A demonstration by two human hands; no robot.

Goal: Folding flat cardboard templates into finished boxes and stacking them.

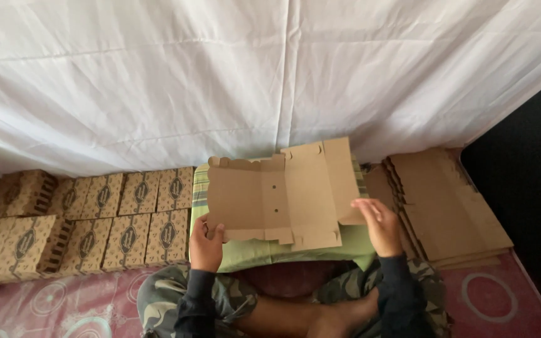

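A flat, unfolded brown cardboard box blank (286, 191) with scalloped flaps is held up over a green cushion (270, 250) that rests in front of my crossed legs. My left hand (206, 245) grips the blank's lower left corner. Along its right edge, my right hand (380, 225) holds a side flap with the fingers curled over it. Both arms wear dark sleeves.
Rows of folded, patterned brown boxes (95, 222) are stacked on the left. A pile of flat cardboard blanks (446, 206) lies on the right. A white cloth (252, 75) hangs behind. The floor covering (496, 300) is red with pale circles.
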